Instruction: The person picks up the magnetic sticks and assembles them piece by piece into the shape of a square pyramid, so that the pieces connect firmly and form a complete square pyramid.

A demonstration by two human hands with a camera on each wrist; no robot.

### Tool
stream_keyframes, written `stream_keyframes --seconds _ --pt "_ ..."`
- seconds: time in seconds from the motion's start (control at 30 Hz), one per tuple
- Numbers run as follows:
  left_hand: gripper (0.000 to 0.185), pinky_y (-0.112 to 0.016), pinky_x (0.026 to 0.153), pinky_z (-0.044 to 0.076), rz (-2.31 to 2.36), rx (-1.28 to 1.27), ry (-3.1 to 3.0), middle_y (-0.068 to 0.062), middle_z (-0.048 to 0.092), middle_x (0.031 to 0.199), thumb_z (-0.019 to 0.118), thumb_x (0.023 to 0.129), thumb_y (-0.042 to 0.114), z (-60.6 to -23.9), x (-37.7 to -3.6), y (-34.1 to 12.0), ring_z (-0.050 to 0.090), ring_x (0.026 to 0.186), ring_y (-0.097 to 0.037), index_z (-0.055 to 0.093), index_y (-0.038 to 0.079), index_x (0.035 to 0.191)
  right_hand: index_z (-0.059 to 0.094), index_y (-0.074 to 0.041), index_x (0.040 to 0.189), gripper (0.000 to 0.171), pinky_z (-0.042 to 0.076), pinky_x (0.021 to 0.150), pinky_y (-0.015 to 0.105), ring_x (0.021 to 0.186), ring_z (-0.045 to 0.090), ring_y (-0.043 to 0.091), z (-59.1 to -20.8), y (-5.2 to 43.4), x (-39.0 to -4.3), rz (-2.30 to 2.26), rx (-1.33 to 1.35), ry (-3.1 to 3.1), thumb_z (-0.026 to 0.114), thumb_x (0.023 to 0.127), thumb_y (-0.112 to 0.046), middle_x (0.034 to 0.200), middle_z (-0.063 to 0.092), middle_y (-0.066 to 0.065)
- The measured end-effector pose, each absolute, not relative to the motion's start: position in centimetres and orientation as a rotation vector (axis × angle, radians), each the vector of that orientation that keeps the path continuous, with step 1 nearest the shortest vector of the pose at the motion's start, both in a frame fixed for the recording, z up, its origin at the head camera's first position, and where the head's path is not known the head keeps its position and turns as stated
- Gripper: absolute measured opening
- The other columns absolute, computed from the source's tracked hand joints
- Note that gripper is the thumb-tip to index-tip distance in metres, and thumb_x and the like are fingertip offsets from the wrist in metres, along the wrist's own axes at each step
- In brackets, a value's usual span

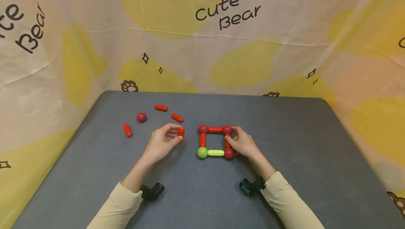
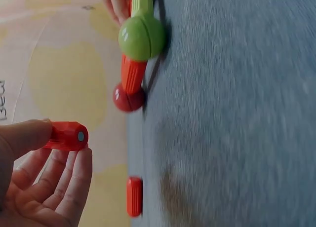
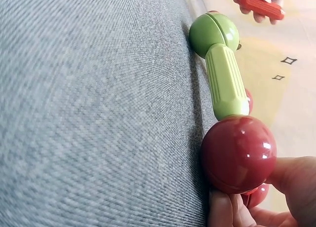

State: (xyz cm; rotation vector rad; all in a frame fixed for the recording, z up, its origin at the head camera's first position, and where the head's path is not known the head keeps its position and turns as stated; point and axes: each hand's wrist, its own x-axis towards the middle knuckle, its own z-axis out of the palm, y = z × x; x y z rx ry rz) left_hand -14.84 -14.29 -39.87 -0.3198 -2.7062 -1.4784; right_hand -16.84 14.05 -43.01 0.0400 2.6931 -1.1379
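- Head view, nearest first: two cream-sleeved forearms reach onto the grey felt tabletop (image 1: 284,172), each wrist carrying a small camera.
- The left hand (image 1: 162,144) has its grip curled round a short red plastic rod (image 1: 181,133), pinched between thumb and fingertips and lifted clear of the tabletop; the left wrist view shows the rod's metal end cap pointing toward the frame.
- The right hand (image 1: 242,144) steadies a flat square frame of rods and balls (image 1: 215,141), its thumb and fingers closing on the right-hand side near the dark red plastic ball (image 3: 238,154) at the near right corner.
- The frame has a lime green ball (image 1: 202,152) and lime green ribbed rod (image 1: 216,153) along its near edge, red rods elsewhere.
- Judging by this, the step in hand is bringing a fresh rod to the square; the next move calls for aligning its end with a ball.
- The held rod sits just left of the frame, apart from it.
- Farther off lie three loose red rods (image 1: 161,108) and a loose dark red ball (image 1: 141,117).
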Motion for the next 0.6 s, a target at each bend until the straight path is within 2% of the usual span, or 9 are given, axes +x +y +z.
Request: stream_keyframes --seconds 0.2,0.43,0.6 --pt "0.026 -0.027 0.075 0.053 -1.582 -0.355 -2.695 -0.003 0.066 0.094 0.069 0.079 0.006 -40.2 -14.7 -12.3 0.064 0.085 -0.015 0.063 0.011 0.104 0.041 -0.003 0.132 0.054 0.040 0.045 0.025 0.052 0.051 0.012 -43.0 14.0 -16.8 -1.139 0.035 2.697 0.061 0.087 -0.027 0.073 0.059 0.005" --pt "0.032 -0.023 0.072 0.053 -1.623 -0.416 -2.715 -0.002 0.067 0.095 0.070 0.078 0.003 -40.6 -14.4 -10.4 0.064 0.084 -0.013 0.065 0.012 0.109 0.042 -0.003 0.131 0.054 0.040 0.045 0.025 0.051 0.051 0.012 -42.9 14.0 -16.7 -1.139 0.024 2.704 0.060 0.087 -0.027 0.073 0.059 0.005" --pt "0.029 -0.022 0.072 0.053 -1.663 -0.493 -2.714 -0.001 0.067 0.095 0.070 0.078 0.003 -40.8 -14.2 -9.5 0.065 0.083 -0.011 0.066 0.012 0.105 0.042 -0.003 0.131 0.054 0.040 0.045 0.025 0.052 0.051 0.012 -42.9 14.1 -16.7 -1.141 0.017 2.710 0.060 0.087 -0.027 0.073 0.059 0.005"
